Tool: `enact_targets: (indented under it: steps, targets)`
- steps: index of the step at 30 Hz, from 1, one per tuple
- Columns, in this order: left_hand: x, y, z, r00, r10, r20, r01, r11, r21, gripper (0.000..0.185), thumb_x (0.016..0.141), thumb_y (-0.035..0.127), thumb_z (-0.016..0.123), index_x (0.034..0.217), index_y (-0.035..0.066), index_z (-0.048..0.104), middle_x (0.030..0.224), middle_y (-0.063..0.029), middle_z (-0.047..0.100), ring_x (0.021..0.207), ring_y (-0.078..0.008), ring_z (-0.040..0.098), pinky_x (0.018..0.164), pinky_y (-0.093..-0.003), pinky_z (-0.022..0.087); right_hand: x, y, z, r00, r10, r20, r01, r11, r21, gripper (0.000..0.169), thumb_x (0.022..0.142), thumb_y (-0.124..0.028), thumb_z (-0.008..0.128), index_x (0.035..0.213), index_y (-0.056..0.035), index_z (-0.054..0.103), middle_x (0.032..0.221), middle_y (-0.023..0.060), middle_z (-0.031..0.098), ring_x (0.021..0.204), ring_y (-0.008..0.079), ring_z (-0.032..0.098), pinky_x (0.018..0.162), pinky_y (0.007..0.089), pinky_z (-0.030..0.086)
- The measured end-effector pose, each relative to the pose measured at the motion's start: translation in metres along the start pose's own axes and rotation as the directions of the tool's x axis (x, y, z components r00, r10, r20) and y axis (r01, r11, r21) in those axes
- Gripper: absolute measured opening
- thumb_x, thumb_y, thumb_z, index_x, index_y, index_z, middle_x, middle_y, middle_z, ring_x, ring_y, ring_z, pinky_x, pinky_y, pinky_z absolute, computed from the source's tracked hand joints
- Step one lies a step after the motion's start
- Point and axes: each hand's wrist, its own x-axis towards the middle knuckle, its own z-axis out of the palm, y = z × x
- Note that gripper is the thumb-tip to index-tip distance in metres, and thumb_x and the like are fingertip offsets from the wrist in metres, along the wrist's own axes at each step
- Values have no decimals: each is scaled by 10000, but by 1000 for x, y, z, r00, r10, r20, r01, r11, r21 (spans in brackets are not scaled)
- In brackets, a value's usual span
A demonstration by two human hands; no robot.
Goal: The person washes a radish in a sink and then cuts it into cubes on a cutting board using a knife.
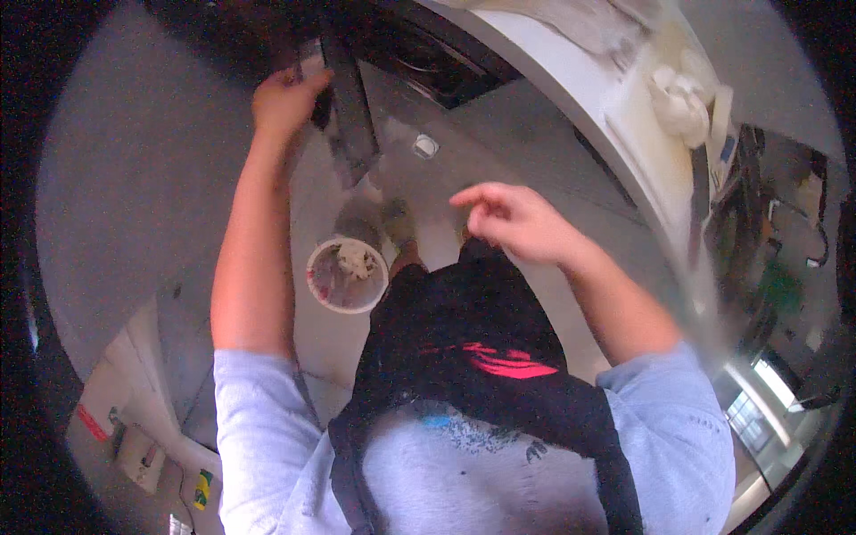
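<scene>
My left hand [286,103] reaches far forward and grips the edge of a dark panel [351,120]. A small pale flat patch [312,57] shows by the thumb; whether it belongs to the panel I cannot tell. My right hand [518,221] hangs in the air before my black apron [461,314], index finger stretched out, other fingers curled, with nothing seen in it. Between my left forearm and my legs, a round white bucket [328,294] on the floor holds a crumpled whitish lump [356,261].
A long white counter [642,154] curves along the right, bearing a white crumpled bag-like thing [681,103]. A small white round-cornered piece [425,146] lies on the grey floor [535,147]. Ahead is a dark open-looking unit [428,60]. Dark clutter [769,194] lies beyond the counter.
</scene>
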Motion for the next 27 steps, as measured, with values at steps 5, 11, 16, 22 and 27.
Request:
enact_targets:
  steps: [5,11,16,22,27]
  targets:
    - [-29,19,-40,996,89,-22,-74,921,383,536,787,380,705,1157,-4,653,997,-240,664,928,-350,654,789,-408,508,186,120,-37,945,171,-279,-299,799,-522,384,850,-274,654,1159,-49,625,836,95,643,713,227,619,683,353,514]
    - [-87,5,-56,944,303,-128,-181,804,567,321,842,184,694,1108,7,662,935,-195,643,842,-349,624,748,-413,500,381,217,-121,944,-192,-268,-224,222,-949,254,873,-226,556,1084,-132,663,920,150,662,800,293,637,715,426,518]
    - [-105,-3,-53,970,97,-221,15,891,454,207,825,78,689,1013,-9,683,881,-152,616,787,-267,589,717,-327,476,460,234,-164,911,-186,-368,-297,323,-898,229,875,-219,549,1047,-118,663,901,148,664,799,303,637,711,429,515]
    - [-88,0,-37,914,52,-403,89,942,324,168,829,38,663,976,-42,675,813,-111,600,812,-222,564,745,-305,449,497,234,-197,881,-166,-442,-343,417,-841,206,877,-211,540,1002,-101,662,879,146,665,799,315,637,706,432,511]
    - [-84,-2,-58,947,112,-300,33,899,438,172,831,69,670,965,-39,677,818,-148,609,794,-278,586,715,-350,461,448,214,-164,834,-198,-515,-338,554,-761,194,879,-204,533,965,-87,662,861,144,667,798,325,637,702,435,508]
